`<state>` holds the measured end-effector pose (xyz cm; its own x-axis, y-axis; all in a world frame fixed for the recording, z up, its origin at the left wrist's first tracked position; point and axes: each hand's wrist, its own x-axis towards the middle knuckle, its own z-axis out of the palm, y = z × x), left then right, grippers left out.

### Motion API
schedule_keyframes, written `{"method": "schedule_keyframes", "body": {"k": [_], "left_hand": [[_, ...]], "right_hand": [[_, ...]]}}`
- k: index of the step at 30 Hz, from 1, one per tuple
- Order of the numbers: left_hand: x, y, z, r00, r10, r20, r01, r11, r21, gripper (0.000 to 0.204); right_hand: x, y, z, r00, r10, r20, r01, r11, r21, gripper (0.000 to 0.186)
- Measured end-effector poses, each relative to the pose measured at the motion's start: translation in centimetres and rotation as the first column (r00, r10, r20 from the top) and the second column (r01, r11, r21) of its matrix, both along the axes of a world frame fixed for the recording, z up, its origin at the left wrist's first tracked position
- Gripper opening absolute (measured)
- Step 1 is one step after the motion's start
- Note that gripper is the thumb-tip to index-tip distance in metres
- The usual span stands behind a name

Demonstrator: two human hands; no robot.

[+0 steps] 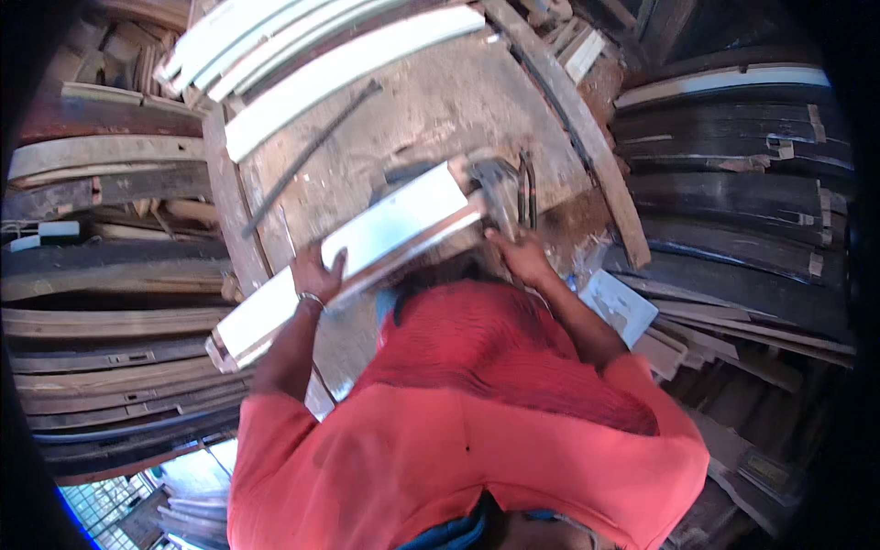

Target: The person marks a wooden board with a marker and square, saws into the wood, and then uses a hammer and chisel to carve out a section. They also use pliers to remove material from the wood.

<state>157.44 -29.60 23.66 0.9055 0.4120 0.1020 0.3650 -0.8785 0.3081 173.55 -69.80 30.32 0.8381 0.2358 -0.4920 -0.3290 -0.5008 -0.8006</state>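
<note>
A pale wooden board with a bright white face point(394, 225) lies slanted across the workbench in front of me, its lower left end jutting toward me. My left hand point(318, 275) grips this board near its middle, thumb on the white face. At the board's upper right end is a hammer point(498, 197), metal head away from me. My right hand point(521, 257) is closed around the near end of its handle, somewhat blurred. Just right of the hammer, a pair of dark pincers point(527, 188) rests on the bench.
The worn workbench point(440, 101) carries a long dark bar point(312, 156) and several white boards point(357, 73) at its far left. Timber stacks point(119, 275) rise on the left, with more dark planks point(733, 192) on the right. A pale flat piece point(619, 305) lies beside my right forearm.
</note>
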Motion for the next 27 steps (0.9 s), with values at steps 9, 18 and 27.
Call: {"method": "schedule_keyframes", "body": {"k": [9, 18, 27], "left_hand": [[1.9, -3.6, 3.7, 0.926, -0.268, -0.265, 0.285, 0.958, 0.027, 0.129], [1.6, -4.0, 3.7, 0.914, -0.286, -0.289, 0.291, 0.956, -0.027, 0.129], [2.0, -3.7, 3.6, 0.906, -0.329, -0.266, 0.336, 0.942, -0.02, 0.121]], "right_hand": [[0.5, -0.3, 7.6, 0.967, -0.203, 0.154, 0.161, 0.955, 0.247, 0.023], [-3.0, 1.5, 12.2, 0.774, -0.442, 0.454, 0.236, 0.866, 0.442, 0.023], [-2.0, 6.2, 6.5, 0.972, -0.076, 0.223, 0.031, 0.979, 0.202, 0.033]]}}
